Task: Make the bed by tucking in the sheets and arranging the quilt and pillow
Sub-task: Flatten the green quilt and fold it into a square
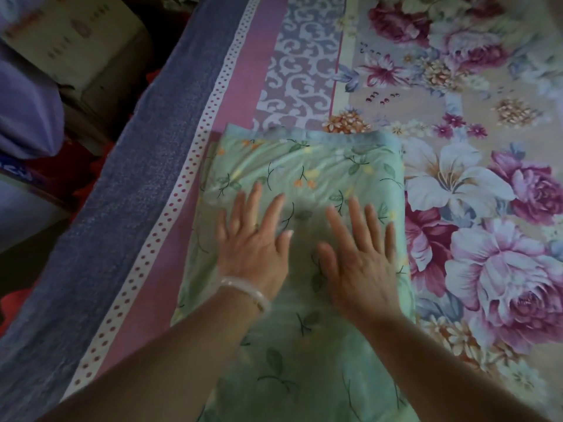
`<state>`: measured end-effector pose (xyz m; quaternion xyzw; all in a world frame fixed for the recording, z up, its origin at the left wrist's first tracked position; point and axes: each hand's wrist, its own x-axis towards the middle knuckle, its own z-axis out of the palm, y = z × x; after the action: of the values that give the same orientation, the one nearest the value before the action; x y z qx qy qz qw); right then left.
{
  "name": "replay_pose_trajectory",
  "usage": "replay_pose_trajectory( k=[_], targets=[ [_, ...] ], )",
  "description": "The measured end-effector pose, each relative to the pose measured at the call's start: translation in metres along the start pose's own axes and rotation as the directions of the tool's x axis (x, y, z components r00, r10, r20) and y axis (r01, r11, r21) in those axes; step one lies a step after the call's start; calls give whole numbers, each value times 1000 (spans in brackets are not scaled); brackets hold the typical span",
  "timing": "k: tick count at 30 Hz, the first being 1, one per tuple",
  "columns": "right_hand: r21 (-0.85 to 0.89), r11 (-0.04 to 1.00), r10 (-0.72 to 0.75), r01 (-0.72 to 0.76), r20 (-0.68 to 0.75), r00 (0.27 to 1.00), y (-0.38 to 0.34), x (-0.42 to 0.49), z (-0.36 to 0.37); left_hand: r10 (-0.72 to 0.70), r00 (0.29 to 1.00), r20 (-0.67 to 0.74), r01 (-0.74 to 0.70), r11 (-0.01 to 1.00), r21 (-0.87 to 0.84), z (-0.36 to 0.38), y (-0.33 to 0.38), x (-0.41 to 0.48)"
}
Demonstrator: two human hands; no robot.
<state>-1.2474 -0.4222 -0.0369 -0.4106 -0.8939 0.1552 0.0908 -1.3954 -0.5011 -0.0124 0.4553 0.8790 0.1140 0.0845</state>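
A light green pillow (307,166) with small leaf and flower prints lies on the bed, near its left side. My left hand (254,239) and my right hand (359,254) both press flat on the pillow's top, fingers spread and straight, side by side. A pale bangle sits on my left wrist. Under the pillow spreads a bed sheet (475,184) printed with large pink and white flowers; it looks smooth. Its border has a pink band, a white strip with red dots (195,153) and a blue-grey edge (122,190) running along the bed's left side.
Left of the bed stand cardboard boxes (61,35) and a purple cloth bundle (27,108). Something red (91,181) shows in the dark gap below the bed's edge.
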Motion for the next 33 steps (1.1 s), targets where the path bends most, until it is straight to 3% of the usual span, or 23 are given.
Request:
replay_pose_trajectory(
  k=[3, 5, 11, 15, 17, 21, 25, 31, 33],
  targets=[
    [-104, 994, 42, -34, 79, 996, 18, 51, 11, -52, 973, 224, 20, 989, 144, 27, -19, 37],
    [-210, 974, 113, -84, 127, 985, 41, 57, 24, -118, 957, 266, 73, 982, 175, 40, -40, 44],
    [-161, 978, 150, -131, 109, 983, 47, 56, 30, -148, 975, 165, 120, 979, 166, 44, -47, 48],
    [-122, 987, 112, -106, 44, 993, 49, 82, 4, 76, 997, 1, -75, 978, 196, 19, -37, 81],
    [-116, 986, 120, -116, 27, 992, 56, 120, -2, 127, 992, 5, -125, 968, 218, 16, -38, 117],
    [-51, 966, 257, -253, 116, 959, 83, 153, 19, -88, 987, 138, 54, 971, 234, 39, -65, 153],
    [-5, 971, 239, -239, 42, 970, 90, 146, 34, -80, 993, 92, 65, 986, 156, 54, -71, 151],
    [37, 964, 254, -265, 178, 951, 91, 151, 21, -180, 918, 353, 121, 976, 182, 31, -68, 165],
    [134, 943, 284, -306, 159, 945, 90, 132, 13, -256, 899, 355, 216, 965, 149, 25, -71, 150]
  ],
)
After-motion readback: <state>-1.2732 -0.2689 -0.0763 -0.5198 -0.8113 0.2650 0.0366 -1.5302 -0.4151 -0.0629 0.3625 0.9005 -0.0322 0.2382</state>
